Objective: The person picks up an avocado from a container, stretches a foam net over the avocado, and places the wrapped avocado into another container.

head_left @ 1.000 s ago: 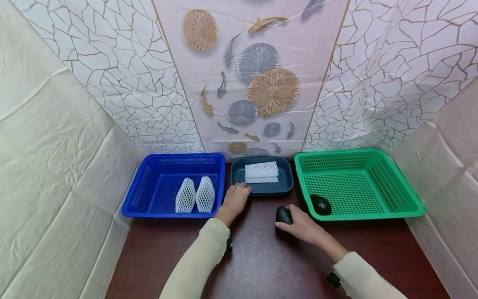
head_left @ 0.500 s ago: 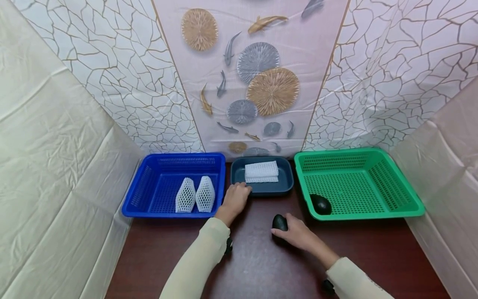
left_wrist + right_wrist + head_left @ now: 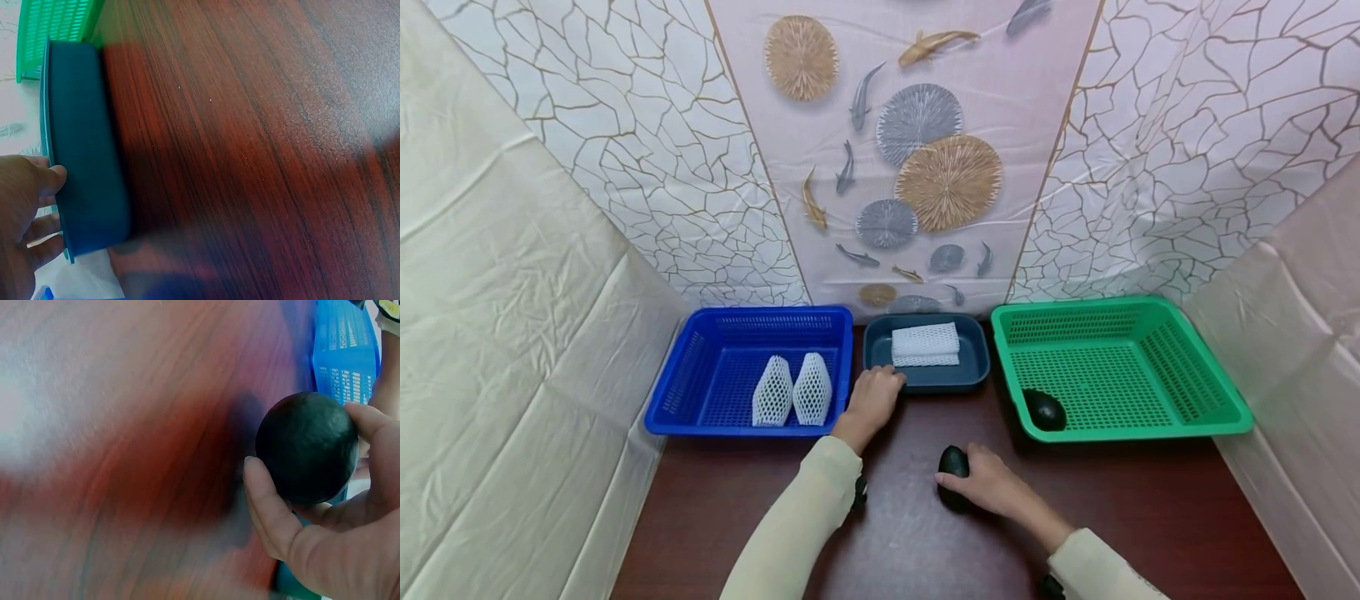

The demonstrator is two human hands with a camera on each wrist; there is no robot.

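"What do you have on the right hand?"

"From my station, I see the right hand (image 3: pixel 1000 483) clamped on a blackish-green, rounded avocado (image 3: pixel 306 447), lower centre-right of the head frame. Digits lie on opposite sides; I'd guess that spread keeps it from rolling or slipping. I can't tell whether its underside touches the dark red-brown wood-grain table (image 3: pixel 910 533)."

"And the left hand?"

"I read the left hand (image 3: pixel 874 396) as hooked over the rim of a blue-grey, shallow rectangular tray (image 3: pixel 973 362), centre of the frame, at its lower-left corner. One digit lies against the outer wall while others pass behind the rim. Perhaps that steadies it."

"Give me counts."

"One tray, holding one white foam-net bundle (image 3: pixel 925 343); I can't tell how many layers. One blue perforated plastic basket (image 3: pixel 737 431), centre-left, with two bulging white foam-net sleeves (image 3: pixel 772 396) side by side near its lower right; I can't make out what fills them. One green perforated plastic basket (image 3: pixel 1135 434), centre-right, with a second dark oval avocado (image 3: pixel 1045 412) in its lower-left corner. So two bare avocados."

"Why that layout?"

"My judgement: the tray sits between the baskets so either hand reaches it easily."
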